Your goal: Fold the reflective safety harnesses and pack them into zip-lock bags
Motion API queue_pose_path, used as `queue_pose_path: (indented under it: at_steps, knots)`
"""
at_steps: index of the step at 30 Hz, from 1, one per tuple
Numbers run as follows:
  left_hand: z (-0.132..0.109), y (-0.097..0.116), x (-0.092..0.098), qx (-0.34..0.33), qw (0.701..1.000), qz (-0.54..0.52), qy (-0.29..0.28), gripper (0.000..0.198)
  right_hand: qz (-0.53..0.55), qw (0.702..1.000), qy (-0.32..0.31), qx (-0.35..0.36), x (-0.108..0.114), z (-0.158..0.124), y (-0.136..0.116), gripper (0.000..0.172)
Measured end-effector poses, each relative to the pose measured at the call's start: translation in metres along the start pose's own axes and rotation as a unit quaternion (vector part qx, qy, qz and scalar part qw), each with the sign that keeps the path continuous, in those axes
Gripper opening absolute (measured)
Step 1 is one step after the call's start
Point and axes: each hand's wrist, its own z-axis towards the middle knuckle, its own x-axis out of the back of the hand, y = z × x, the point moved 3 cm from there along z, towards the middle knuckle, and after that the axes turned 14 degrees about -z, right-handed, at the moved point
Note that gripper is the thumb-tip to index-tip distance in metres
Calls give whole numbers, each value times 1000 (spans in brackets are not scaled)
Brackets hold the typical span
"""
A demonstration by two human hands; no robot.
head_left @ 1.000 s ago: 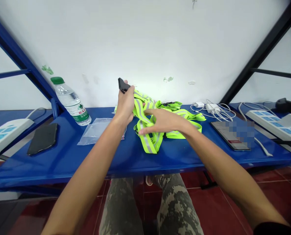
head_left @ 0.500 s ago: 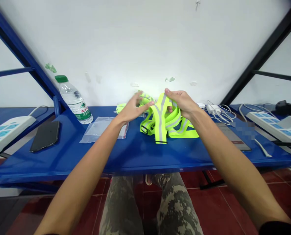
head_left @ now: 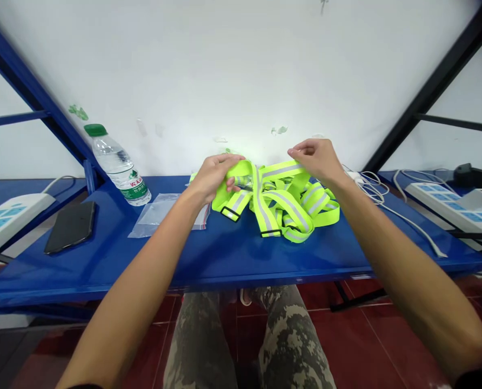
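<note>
A bundle of neon yellow-green reflective vest straps (head_left: pixel 279 208) with grey reflective stripes and black buckle ends lies in a heap on the blue shelf. My left hand (head_left: pixel 214 178) curls over a strap at the bundle's left side. My right hand (head_left: pixel 318 159) pinches the top edge of an upper strap at the bundle's far right. Both hands lift the straps slightly from the heap. The lower loops rest on the shelf, and parts of the bundle's middle are hidden beneath the upper straps.
The blue metal shelf (head_left: pixel 82 265) holds a water bottle (head_left: pixel 119 173), a clear plastic bag (head_left: pixel 163 219), a black phone (head_left: pixel 69 227), white power strips (head_left: pixel 16 219) (head_left: pixel 447 210) and white cables (head_left: pixel 370 186). A white wall stands behind; my camouflage trousers (head_left: pixel 200 340) show below.
The straps now spread wider and lie flatter, and my hands have moved apart to either side of the bundle. The phone at the right of the shelf no longer shows.
</note>
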Motion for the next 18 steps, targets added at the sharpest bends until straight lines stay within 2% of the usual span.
queue_pose_path:
  at_steps: [2,3,5,6,8,10,14,16,18]
  knots:
    - [4,5,-8,-17,999,-16,27,17,-56,997,57,17,1,-17,-23,40]
    - [5,8,-13,-25,999,-26,38,19,-78,996,37,35,-3,-28,-37,47]
    - [6,13,-24,-43,997,-43,53,25,-139,985,-74,72,-16,-55,-63,56]
    - [6,17,-29,-53,996,-47,58,26,-167,976,-102,95,-22,-68,-74,59]
    - [4,24,-36,-72,994,-52,67,26,-210,969,-59,120,-29,-88,-87,71]
    - [2,33,-39,-89,992,-56,67,25,-231,966,-29,114,-34,-96,-87,86]
    - [-4,54,-33,-115,991,-46,58,30,-241,965,-95,33,-29,-76,-61,96]
    - [-5,63,-22,-114,991,-23,65,33,-225,969,-100,5,-14,-55,-47,92]
    - [-3,68,-7,-114,990,4,85,35,-177,978,-109,1,6,-32,-36,75]
